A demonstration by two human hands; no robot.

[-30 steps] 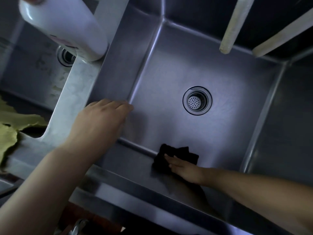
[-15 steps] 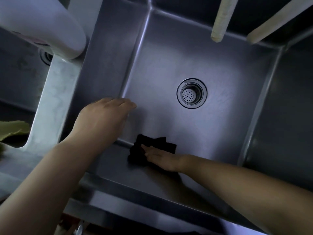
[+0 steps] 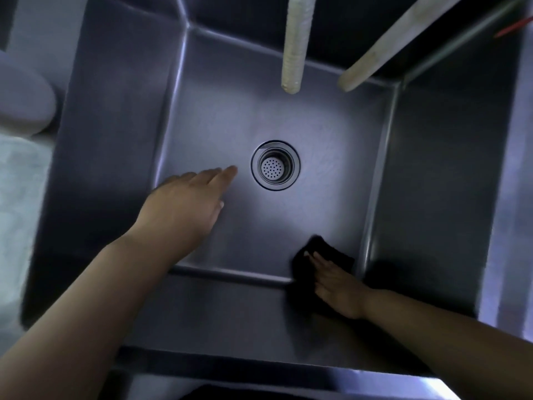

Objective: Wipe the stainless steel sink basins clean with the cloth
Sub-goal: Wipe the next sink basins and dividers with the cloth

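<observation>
I look straight down into a deep stainless steel sink basin [image 3: 317, 116] with a round drain strainer [image 3: 275, 165] in the middle of its floor. A black cloth [image 3: 317, 255] lies pressed into the near right corner, where floor and front wall meet. My right hand [image 3: 336, 287] lies flat on the cloth, fingers stretched forward. My left hand [image 3: 184, 206] hovers over the basin floor left of the drain, palm down, fingers extended and together, holding nothing.
Two pale pipe ends, one [image 3: 294, 47] straight and one [image 3: 383, 50] slanted, hang over the basin's far side. A white bottle [image 3: 20, 93] stands at the left on the divider [image 3: 20, 215]. The front rim [image 3: 259, 382] runs along the bottom.
The right hand has slid the cloth from the near left-centre of the basin to the near right corner. The left hand left the left wall and moved out toward the drain. The view shifted right.
</observation>
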